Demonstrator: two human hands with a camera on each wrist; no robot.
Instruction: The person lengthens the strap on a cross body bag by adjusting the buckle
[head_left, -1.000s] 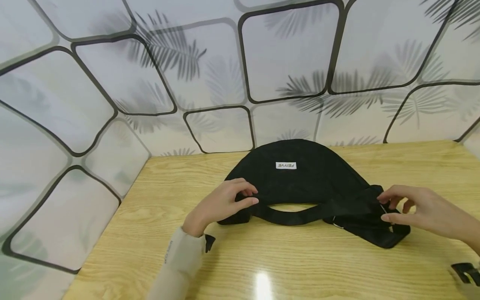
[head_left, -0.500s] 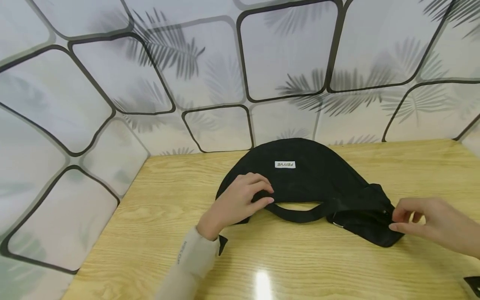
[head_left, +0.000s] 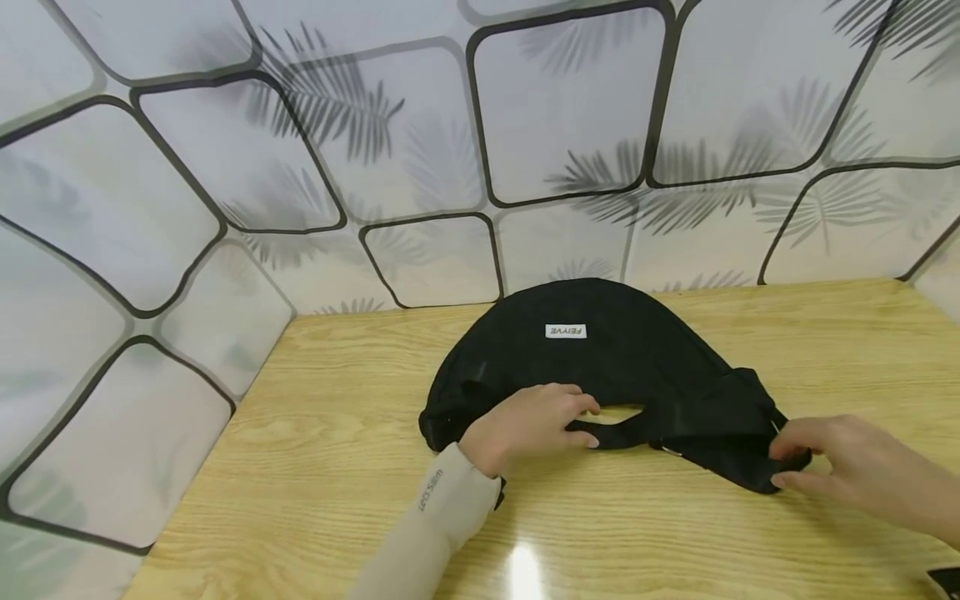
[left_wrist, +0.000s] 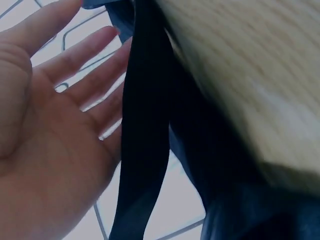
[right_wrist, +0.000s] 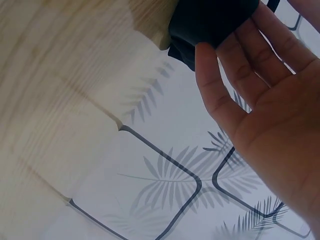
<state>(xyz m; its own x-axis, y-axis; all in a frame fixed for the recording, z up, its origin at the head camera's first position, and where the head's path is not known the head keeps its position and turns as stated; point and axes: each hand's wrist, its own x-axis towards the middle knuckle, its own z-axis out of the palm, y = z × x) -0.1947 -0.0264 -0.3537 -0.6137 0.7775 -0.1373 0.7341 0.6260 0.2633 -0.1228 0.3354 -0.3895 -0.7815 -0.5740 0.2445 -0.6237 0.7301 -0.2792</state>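
Note:
A black crescent-shaped bag (head_left: 600, 358) with a small white label (head_left: 566, 332) lies on the wooden table in the head view. Over the front of its strap (head_left: 622, 432) is my left hand (head_left: 528, 427), thumb and fingers apart. The left wrist view shows that hand (left_wrist: 55, 135) with extended fingers behind the hanging strap (left_wrist: 145, 120). At the bag's right end, my right hand (head_left: 847, 471) holds the black fabric between thumb and fingers. In the right wrist view, the fingers (right_wrist: 215, 90) lie against the fabric; the thumb's contact is hidden there.
The light wood table (head_left: 337, 433) reaches back to a pale wall covering (head_left: 420, 133) with dark outlines and leaf patterns. A second such panel (head_left: 82, 375) rises along the left edge. Dark wrist bands show at both wrists.
My left hand has slid right and toward me along the strap, uncovering the bag's left end. My right hand has moved slightly lower and drawn in the loose end at the bag's right.

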